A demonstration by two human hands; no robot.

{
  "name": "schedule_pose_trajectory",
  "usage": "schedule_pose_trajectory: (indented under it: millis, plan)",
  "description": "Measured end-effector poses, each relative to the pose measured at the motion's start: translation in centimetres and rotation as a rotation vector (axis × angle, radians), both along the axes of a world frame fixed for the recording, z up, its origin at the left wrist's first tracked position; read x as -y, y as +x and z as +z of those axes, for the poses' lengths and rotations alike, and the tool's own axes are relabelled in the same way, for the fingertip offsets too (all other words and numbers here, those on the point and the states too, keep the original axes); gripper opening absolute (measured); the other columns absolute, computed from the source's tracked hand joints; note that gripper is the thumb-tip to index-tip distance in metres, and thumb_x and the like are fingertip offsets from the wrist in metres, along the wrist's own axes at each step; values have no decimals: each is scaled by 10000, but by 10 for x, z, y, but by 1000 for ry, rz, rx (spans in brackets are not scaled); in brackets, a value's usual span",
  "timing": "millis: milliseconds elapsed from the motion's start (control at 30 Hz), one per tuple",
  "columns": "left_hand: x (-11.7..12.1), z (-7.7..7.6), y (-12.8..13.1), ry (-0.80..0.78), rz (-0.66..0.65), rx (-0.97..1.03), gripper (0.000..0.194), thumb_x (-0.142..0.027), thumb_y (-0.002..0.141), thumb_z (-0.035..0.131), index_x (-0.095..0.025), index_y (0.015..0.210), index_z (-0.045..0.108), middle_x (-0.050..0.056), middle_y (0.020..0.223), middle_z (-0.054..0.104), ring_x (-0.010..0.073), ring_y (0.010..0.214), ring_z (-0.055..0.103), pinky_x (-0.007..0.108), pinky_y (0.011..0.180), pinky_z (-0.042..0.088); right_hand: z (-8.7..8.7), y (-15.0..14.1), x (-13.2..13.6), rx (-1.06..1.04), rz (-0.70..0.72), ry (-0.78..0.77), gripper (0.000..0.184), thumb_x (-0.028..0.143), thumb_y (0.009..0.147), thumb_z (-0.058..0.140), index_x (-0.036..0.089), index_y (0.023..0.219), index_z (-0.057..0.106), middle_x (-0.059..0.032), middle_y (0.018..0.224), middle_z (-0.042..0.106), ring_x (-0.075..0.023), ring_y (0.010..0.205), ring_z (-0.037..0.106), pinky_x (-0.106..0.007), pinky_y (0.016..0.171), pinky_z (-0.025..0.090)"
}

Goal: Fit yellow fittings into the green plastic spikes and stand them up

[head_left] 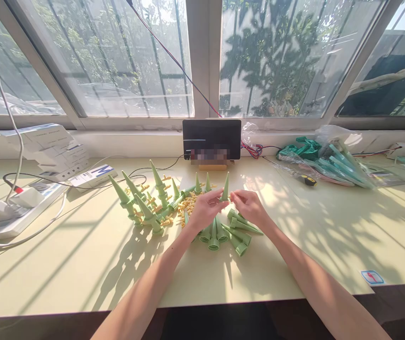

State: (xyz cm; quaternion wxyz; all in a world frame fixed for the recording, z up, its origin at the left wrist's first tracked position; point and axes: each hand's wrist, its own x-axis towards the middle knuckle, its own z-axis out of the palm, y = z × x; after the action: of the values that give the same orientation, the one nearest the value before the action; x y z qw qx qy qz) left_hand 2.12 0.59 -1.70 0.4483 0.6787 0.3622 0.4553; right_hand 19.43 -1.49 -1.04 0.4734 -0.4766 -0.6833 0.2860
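My left hand (207, 208) grips a green plastic cone spike (225, 188), its tip pointing up. Close beside it, my right hand (248, 205) is pinched at the spike's lower side; whatever small piece sits between those fingers is too small to make out. Under and in front of the hands lie several loose green spikes (214, 241) with open round ends. A heap of small yellow-orange fittings (187, 208) is just left of my left hand, partly hidden by it. Farther left, several green spikes (149, 215) stand upright with yellow fittings on and around them.
A dark tablet (211, 139) stands on a small holder at the back. White boxes (51, 148) and a power strip (21, 210) with cables occupy the left. Bagged teal pieces (344, 163) and a yellow-black tool (307, 180) lie right. A sticker (372, 277) marks the front edge.
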Motion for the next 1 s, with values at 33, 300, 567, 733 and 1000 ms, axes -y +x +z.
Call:
schedule_pose_trajectory:
  millis: [33,300,567,733,1000]
  plan:
    - [0,-1,0,26,5,-11,479,-370,745,719,-192,1187,668,60,959,681,129,682,587,283,645,532,-1,0,-1,-52,30,-49,341,391,910,463,185,639,496,50,510,340,-96,472,310,-251,467,242]
    - [3,3,1,-12,-10,-17,496,-379,758,702,-153,1197,662,59,829,692,139,659,592,274,611,521,0,-1,-1,-53,31,-59,372,422,906,458,191,615,465,43,513,348,-97,471,316,-251,465,251]
    - [6,12,-1,-82,-65,-10,532,-401,749,713,-132,1205,656,47,736,681,114,572,557,267,587,497,6,-3,5,169,-53,120,384,393,935,412,191,611,455,33,543,353,-108,523,293,-263,506,246]
    - [7,15,-1,-86,-75,-16,512,-409,758,701,-144,1195,664,53,753,686,113,562,556,273,591,499,2,-2,3,184,-45,163,369,361,949,402,194,621,430,32,567,371,-109,533,307,-263,520,253]
    - [4,13,-4,-77,-95,-44,420,-434,848,593,-150,1152,650,48,766,646,127,604,564,272,591,487,-2,-5,2,254,-63,247,357,357,965,399,195,648,428,38,582,365,-109,546,307,-250,536,280]
